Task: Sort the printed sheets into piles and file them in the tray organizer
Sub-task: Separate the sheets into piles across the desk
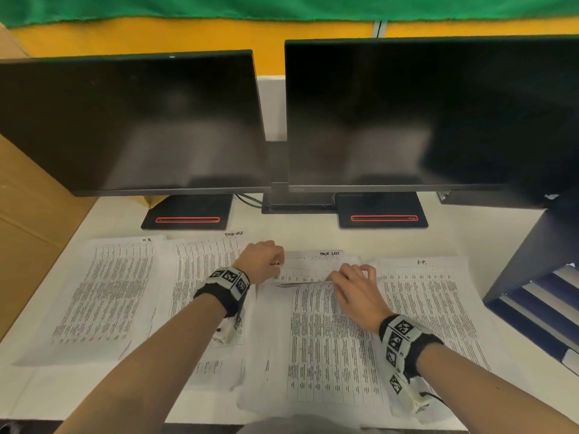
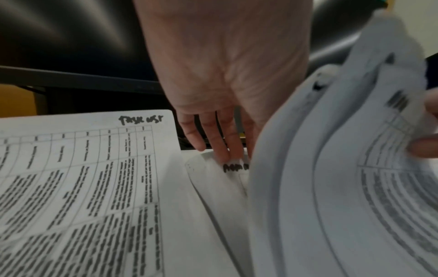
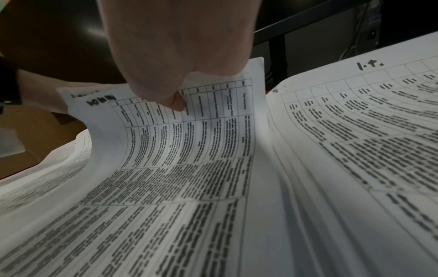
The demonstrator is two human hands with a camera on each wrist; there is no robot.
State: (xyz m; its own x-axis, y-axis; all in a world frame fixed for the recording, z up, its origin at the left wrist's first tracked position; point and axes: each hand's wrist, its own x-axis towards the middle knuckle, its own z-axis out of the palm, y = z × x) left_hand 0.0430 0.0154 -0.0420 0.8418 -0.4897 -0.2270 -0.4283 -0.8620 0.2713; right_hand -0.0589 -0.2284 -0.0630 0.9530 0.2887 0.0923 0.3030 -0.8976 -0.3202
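Printed table sheets cover the white desk. From the left lie an "H.R" sheet, a "Task list" sheet, a middle stack and an "I.T." sheet. My right hand pinches the top edge of the stack's upper sheet and bends it up. My left hand reaches under the raised sheets. Its straight fingers touch a sheet lying beneath. Its thumb is hidden. The dark blue tray organizer stands at the right.
Two dark monitors on black bases stand just behind the sheets. A cardboard box borders the desk on the left. The organizer's shelves hold paper. The desk's front edge is near my body.
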